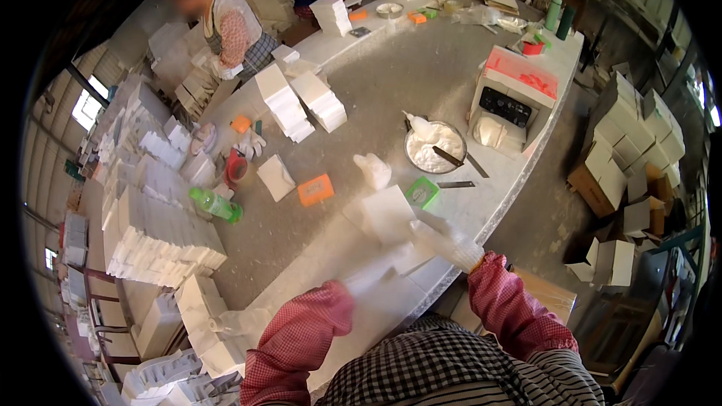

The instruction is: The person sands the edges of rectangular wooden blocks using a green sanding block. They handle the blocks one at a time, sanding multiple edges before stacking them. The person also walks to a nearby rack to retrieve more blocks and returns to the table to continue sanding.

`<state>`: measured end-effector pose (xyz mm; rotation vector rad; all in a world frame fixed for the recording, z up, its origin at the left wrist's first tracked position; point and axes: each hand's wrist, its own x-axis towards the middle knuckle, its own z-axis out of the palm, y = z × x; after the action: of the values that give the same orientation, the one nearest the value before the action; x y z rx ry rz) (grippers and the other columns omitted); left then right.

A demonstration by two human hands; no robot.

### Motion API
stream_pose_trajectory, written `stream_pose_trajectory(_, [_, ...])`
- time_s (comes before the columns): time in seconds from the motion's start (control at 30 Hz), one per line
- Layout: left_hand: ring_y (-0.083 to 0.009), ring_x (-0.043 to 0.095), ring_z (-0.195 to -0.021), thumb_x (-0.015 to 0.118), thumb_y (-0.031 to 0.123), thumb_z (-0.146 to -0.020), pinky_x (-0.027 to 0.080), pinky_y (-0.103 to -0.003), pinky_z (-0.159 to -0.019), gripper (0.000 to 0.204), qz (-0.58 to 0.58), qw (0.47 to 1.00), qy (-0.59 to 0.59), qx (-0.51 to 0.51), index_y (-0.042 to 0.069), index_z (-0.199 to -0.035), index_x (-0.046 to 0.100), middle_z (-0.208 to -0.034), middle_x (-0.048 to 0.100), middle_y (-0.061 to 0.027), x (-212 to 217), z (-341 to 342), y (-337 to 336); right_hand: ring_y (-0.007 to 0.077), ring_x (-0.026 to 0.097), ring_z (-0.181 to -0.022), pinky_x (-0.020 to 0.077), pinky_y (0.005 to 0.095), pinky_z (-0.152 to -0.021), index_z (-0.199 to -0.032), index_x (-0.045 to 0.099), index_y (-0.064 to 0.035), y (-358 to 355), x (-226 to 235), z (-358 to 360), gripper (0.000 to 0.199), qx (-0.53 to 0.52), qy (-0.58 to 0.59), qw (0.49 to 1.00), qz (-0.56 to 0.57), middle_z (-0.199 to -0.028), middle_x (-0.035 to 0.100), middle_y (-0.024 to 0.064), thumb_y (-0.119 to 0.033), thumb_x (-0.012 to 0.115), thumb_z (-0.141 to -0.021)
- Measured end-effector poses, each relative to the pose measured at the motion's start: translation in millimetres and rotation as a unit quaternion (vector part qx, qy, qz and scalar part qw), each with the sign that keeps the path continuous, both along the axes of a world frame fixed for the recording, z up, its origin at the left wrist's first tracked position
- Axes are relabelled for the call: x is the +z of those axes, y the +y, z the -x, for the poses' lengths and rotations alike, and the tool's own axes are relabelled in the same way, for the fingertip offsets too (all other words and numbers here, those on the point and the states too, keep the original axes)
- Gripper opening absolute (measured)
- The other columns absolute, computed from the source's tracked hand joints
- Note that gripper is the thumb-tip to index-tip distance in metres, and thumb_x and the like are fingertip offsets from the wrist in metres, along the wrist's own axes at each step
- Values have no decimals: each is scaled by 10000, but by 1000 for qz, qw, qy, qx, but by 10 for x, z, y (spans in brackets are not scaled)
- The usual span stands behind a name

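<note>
My right hand (445,243), in a white glove, reaches along the right side of a flat white piece (385,215), its fingers stretched out and somewhat blurred. I cannot tell whether they touch it. My left hand (374,274), a pale smear of motion, is just below that piece; its fingers do not show. Both forearms wear red checked sleeves. Beyond the piece are a crumpled white cloth or glove (373,171), an orange box (315,190) and a green box (423,192). Right of these is a bowl of white paste (435,146), with a spatula in it.
Stacks of white boards (154,237) line the left side, near a green bottle (216,204) and a red cup (236,169). More white stacks (284,105) stand farther up the table. At right is a box-shaped device (505,105); cartons (609,180) fill the floor beyond. A co-worker (233,34) works far left.
</note>
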<state>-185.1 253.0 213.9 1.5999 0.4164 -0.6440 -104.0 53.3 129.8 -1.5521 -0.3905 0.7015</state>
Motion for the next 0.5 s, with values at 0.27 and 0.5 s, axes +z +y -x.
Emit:
stream_pose_trajectory(0.27, [-278, 633, -1153, 604, 511, -996, 503, -384, -950, 687, -203, 964, -174, -14, -64, -1368, 552, -1242, 657, -217, -401, 412, -4, 217, 566, -1304, 417, 334, -1124, -1478, 507, 0, 182, 389, 148, 581, -13, -93, 991, 97, -1400, 620, 151, -407, 536, -1065])
stream_pose_trajectory(0.5, [-272, 644, -1107, 533, 418, -1048, 518, -404, -949, 559, -54, 951, -267, 144, -45, -1361, 554, -1158, 652, -193, -1648, 602, -81, 195, 608, -1241, 455, 310, -1076, -1486, 507, -5, 201, 314, 185, 561, -44, -124, 980, 152, -1375, 641, 131, -386, 518, -1074])
